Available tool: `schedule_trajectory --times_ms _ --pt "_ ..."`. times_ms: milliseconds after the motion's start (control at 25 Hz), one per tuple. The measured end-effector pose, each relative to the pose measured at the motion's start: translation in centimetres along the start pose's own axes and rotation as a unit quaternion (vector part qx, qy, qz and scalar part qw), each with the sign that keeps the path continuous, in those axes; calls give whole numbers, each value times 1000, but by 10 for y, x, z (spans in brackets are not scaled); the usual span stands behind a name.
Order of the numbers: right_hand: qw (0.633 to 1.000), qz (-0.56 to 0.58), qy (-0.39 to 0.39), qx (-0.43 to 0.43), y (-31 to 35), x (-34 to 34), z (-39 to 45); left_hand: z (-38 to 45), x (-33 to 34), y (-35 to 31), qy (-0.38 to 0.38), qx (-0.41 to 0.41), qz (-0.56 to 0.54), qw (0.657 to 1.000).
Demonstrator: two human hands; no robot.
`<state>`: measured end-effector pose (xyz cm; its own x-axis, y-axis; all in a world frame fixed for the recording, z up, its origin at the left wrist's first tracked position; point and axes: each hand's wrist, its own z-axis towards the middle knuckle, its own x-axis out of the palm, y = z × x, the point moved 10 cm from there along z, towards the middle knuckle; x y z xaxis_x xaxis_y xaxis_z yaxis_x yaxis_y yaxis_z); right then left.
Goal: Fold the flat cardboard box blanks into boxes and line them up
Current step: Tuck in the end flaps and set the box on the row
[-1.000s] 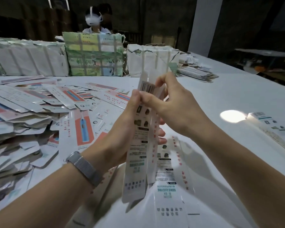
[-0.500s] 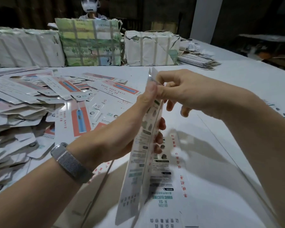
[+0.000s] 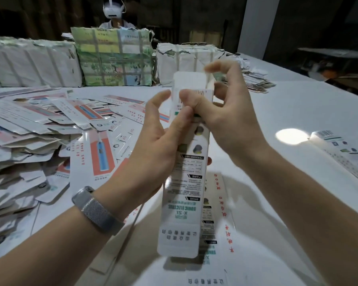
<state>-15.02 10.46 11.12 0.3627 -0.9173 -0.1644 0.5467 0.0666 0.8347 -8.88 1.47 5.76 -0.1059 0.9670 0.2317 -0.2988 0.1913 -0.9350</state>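
A loose heap of flat blanks covers the left of the white table, printed white with orange-red panels and overlapping right up to the near left edge. Behind them, along the far side, stand strapped bundles, with a person seated beyond.

In the middle, held upright above the table, is the box: a long, narrow white carton with green and black print that reads upside down, its top flap standing up and its bottom flap hanging free near the camera. The left hand, a metal watch on its wrist, grips the box's upper half, thumb on the front panel and fingers wrapped behind. The right hand pinches the upper end just below the flap with its thumb; its other fingers are curled above and blurred.

To the right the table is bare apart from a bright spot of light and one finished box lying near the right edge.
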Motion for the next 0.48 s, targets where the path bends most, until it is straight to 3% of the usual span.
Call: schedule_trajectory --times_ms 160,480 --pt "992 117 -32 -27 -7 9 -10 -3 -1 -13 1 67 15 998" --pt "982 189 -25 -8 -18 20 -19 -4 -10 -8 -42 62 22 997"
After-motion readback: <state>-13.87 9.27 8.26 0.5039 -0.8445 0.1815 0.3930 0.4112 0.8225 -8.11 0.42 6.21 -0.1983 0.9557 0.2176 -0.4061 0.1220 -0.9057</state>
